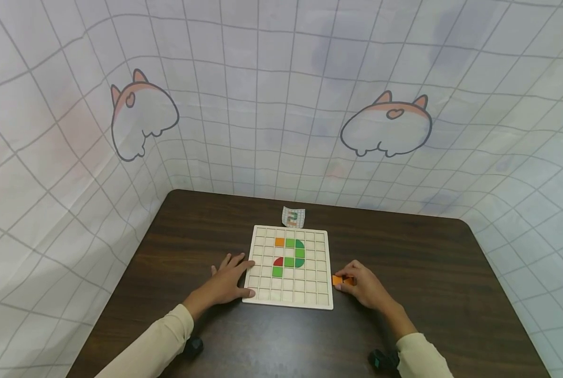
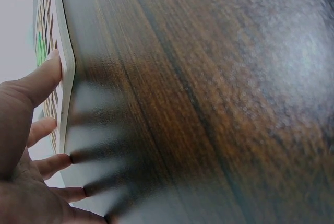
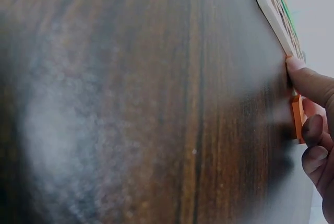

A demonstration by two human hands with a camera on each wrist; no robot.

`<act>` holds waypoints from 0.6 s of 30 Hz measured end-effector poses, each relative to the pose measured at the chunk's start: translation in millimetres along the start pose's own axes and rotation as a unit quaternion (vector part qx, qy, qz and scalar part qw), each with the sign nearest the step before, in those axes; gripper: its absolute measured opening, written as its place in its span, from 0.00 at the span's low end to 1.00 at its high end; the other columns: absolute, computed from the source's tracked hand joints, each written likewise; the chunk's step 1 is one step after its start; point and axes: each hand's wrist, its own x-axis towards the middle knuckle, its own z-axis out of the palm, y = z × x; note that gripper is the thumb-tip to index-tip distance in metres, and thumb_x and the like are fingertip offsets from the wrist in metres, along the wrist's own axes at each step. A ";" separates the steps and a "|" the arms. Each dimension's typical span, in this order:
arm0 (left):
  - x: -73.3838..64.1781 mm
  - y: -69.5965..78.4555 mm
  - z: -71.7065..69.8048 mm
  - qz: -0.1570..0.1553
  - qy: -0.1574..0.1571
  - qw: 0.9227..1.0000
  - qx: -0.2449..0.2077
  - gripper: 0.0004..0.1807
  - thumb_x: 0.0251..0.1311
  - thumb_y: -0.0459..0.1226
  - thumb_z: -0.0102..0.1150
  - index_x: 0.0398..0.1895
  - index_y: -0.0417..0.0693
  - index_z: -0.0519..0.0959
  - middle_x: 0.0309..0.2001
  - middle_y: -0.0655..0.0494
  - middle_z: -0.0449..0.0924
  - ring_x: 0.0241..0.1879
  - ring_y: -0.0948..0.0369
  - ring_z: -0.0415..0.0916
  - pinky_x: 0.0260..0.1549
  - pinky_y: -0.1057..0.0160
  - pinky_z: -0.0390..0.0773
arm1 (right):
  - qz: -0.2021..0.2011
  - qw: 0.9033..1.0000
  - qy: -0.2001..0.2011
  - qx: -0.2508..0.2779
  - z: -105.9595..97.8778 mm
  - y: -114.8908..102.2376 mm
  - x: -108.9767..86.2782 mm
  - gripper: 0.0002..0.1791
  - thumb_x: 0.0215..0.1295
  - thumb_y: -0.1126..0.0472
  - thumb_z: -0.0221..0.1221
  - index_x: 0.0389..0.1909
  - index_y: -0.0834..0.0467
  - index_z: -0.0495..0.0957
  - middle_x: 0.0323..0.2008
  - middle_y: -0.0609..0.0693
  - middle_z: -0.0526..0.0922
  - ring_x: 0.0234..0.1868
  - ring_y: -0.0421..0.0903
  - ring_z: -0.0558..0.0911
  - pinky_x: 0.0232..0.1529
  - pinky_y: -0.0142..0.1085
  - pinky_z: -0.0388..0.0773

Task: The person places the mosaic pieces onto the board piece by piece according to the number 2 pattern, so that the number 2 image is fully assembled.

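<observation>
A white gridded board (image 1: 288,296) lies on the table, bearing several green pieces (image 1: 290,243), an orange square (image 1: 279,242) and a red quarter-round (image 1: 278,261). On its left edge rests my left hand (image 1: 224,281), thumb and index finger on the rim, the other fingers spread on the tabletop in the left wrist view. Just right of the board, my right hand (image 1: 363,286) pinches an orange tile (image 1: 337,280) with thumb and fingers. Another orange tile (image 3: 297,117) sits under its curled fingers, partly hidden.
Behind the board lies a small printed pattern card (image 1: 293,217). The dark wooden table (image 1: 404,247) meets a white gridded curtain (image 1: 262,105) at the back and sides. Black devices (image 1: 382,360) show beside both wrists.
</observation>
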 end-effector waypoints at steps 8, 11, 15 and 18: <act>-1.3 0.8 -0.7 0.000 0.000 1.000 0.000 0.42 0.54 0.51 0.74 0.72 0.55 0.69 0.78 0.42 0.55 0.77 0.33 0.45 0.61 0.18 0.47 | 0.003 1.000 0.021 0.011 -0.1 0.4 1.7 0.14 0.63 0.59 0.69 0.49 0.55 0.84 0.44 0.47 0.83 0.39 0.40 0.78 0.40 0.35 0.77; -1.1 0.7 -0.4 0.000 0.000 1.000 0.001 0.42 0.54 0.52 0.74 0.72 0.55 0.69 0.78 0.42 0.55 0.77 0.33 0.45 0.61 0.18 0.47 | 0.024 0.999 0.011 0.035 -1.6 -2.1 3.0 0.14 0.64 0.61 0.67 0.51 0.57 0.82 0.42 0.49 0.84 0.33 0.39 0.77 0.33 0.32 0.77; -0.9 0.8 -0.3 -0.001 0.000 1.000 0.003 0.42 0.54 0.52 0.74 0.72 0.56 0.69 0.77 0.42 0.55 0.77 0.33 0.45 0.61 0.19 0.48 | 0.037 0.998 0.007 0.058 -2.4 -4.7 4.5 0.14 0.65 0.62 0.67 0.50 0.57 0.81 0.39 0.49 0.84 0.28 0.38 0.77 0.27 0.31 0.77; -0.8 1.2 -0.2 -0.002 0.000 1.000 0.000 0.42 0.54 0.51 0.74 0.72 0.56 0.69 0.77 0.42 0.55 0.77 0.33 0.45 0.61 0.19 0.47 | 0.036 0.997 0.013 0.062 -1.5 -6.5 5.5 0.13 0.64 0.60 0.67 0.49 0.56 0.83 0.38 0.46 0.84 0.32 0.37 0.78 0.32 0.30 0.79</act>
